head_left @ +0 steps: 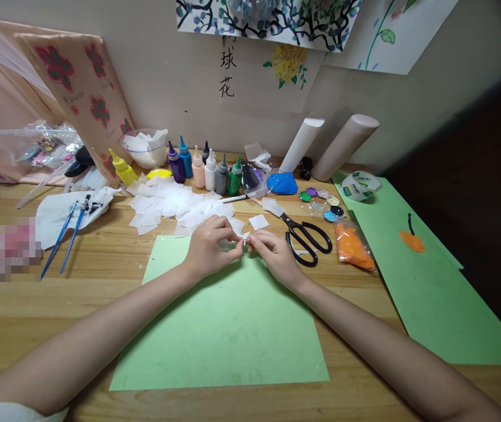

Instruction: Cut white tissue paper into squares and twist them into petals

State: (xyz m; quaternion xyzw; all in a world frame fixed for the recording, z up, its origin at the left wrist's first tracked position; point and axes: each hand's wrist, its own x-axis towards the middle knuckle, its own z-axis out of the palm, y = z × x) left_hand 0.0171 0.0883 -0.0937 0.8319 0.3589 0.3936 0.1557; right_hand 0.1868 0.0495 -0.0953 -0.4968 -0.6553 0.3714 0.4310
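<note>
Over the far edge of a green sheet of paper [224, 328], my left hand [212, 246] and my right hand [276, 253] meet fingertip to fingertip. Both pinch a small white piece of tissue paper [246, 237], mostly covered by the fingers. Just beyond my left hand spreads a loose pile of white tissue squares [171, 202]. A single white square [259, 222] lies on the table past my right fingertips. Black-handled scissors [305, 234] rest beside my right hand, their blades pointing away to the left.
Several paint bottles [210, 171] stand along the wall near a bowl of white tissue [145, 147]. Paintbrushes [74, 234] lie on the left. To the right are a bag of orange clay [355, 246], a tape roll [360, 185] and more green paper [444, 310].
</note>
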